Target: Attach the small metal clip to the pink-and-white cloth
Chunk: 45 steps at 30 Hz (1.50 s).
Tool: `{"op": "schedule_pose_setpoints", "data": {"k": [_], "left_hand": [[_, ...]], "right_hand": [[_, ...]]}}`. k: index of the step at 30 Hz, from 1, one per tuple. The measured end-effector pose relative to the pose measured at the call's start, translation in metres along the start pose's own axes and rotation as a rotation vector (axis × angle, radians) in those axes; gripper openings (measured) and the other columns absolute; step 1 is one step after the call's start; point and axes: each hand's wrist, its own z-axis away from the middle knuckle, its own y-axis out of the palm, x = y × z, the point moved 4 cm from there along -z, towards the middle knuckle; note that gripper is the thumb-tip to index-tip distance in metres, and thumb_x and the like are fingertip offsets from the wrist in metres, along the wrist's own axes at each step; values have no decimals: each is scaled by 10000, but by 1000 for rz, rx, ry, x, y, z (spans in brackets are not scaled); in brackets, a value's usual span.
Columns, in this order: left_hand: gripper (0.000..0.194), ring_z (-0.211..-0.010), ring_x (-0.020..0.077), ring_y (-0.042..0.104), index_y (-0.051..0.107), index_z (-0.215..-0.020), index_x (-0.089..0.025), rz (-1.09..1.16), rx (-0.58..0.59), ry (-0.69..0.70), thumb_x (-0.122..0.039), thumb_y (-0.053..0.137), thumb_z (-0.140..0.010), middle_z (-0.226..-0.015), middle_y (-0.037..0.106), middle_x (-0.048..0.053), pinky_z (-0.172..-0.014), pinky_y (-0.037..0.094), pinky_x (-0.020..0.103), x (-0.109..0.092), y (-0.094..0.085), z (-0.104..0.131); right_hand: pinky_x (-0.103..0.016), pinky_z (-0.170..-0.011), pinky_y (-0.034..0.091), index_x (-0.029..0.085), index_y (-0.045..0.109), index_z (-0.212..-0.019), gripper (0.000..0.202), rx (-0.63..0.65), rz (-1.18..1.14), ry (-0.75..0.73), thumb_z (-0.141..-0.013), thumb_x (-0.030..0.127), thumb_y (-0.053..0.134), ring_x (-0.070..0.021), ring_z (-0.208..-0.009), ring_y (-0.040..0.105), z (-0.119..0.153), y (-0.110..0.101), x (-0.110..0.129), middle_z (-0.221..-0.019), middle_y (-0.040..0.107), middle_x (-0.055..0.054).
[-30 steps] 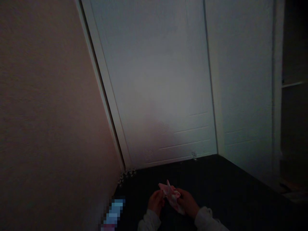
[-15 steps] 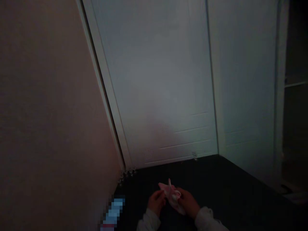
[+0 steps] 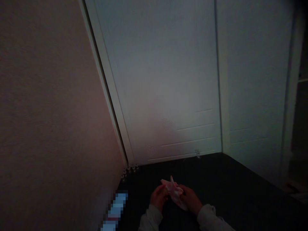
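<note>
Small crumpled pink-and-white piece of paper or thin cloth (image 3: 174, 192), creased, one pointed corner sticking up; too dim to tell the material. It sits low in the frame, held between both hands above a dark surface (image 3: 228, 189). Left hand (image 3: 158, 198) pinches its left edge, fingers closed on it. Right hand (image 3: 191, 199) grips the right side, fingers curled around it. Both wrists in light grey sleeves (image 3: 209, 216). No readable writing.

No text, label or number seems readable anywhere in this dim view.
</note>
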Motion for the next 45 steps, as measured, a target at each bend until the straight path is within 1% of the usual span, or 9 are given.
{"op": "schedule_pose_setpoints", "data": {"k": [4,8,11,17,29,34,38,41,45], "left_hand": [[429,-473,113,521,562,-719,-112,-120,-54,34,-422,690,-451,-573,577,33,-397,352,210,3,-3,-6],[403,-424,94,487,554,-651,-103,-210,-52,34,-423,689,-447,-531,553,19,-375,337,209,8,-6,-11],[402,-460,99,507,571,-673,-100,-194,-40,34,-393,706,-434,-549,572,27,-416,355,211,9,-8,-11],[427,-630,157,567,607,-759,-105,-176,13,49,-330,730,-418,-726,630,86,-538,405,249,5,-8,-5],[391,-609,136,548,632,-713,-116,-77,46,32,-250,760,-369,-709,632,70,-575,400,251,-3,-4,4],[427,-661,157,563,623,-742,-118,-51,42,42,-236,763,-357,-763,634,81,-589,408,256,-3,-2,5],[425,-632,146,560,605,-793,-124,-55,-1,51,-297,733,-426,-761,622,77,-531,413,244,-4,-2,4],[401,-574,129,543,599,-754,-104,-143,-45,52,-381,688,-478,-685,609,71,-469,395,224,-2,-4,1],[384,-521,114,523,593,-718,-95,-260,-46,37,-412,655,-510,-606,594,57,-425,373,210,4,-7,-7]], "right_hand": [[-315,-744,378,134,606,-862,318,-5,28,-17,-614,198,418,-224,-832,533,0,-1,1,-887,619,-75],[-314,-763,377,144,616,-858,332,-8,63,19,-590,166,421,-228,-856,528,2,-3,5,-879,626,-67],[-304,-744,389,144,618,-864,326,-3,53,38,-604,174,424,-219,-833,537,3,-4,10,-874,630,-65],[-322,-748,393,120,605,-903,341,19,-1,36,-628,216,427,-223,-840,545,4,-2,17,-919,624,-82],[-330,-802,373,131,598,-912,348,14,23,54,-618,205,427,-231,-912,525,4,-3,21,-956,615,-78],[-310,-751,386,134,601,-867,342,30,43,62,-590,159,403,-221,-853,539,4,-2,21,-919,619,-73],[-293,-726,385,142,596,-819,287,28,52,16,-620,176,393,-206,-810,539,3,-2,16,-851,621,-62],[-292,-728,380,146,590,-822,288,14,90,3,-617,165,388,-204,-809,532,3,-2,8,-850,615,-59],[-296,-705,388,140,583,-819,289,0,116,-8,-620,163,374,-205,-780,534,2,-1,3,-832,612,-65]]}}
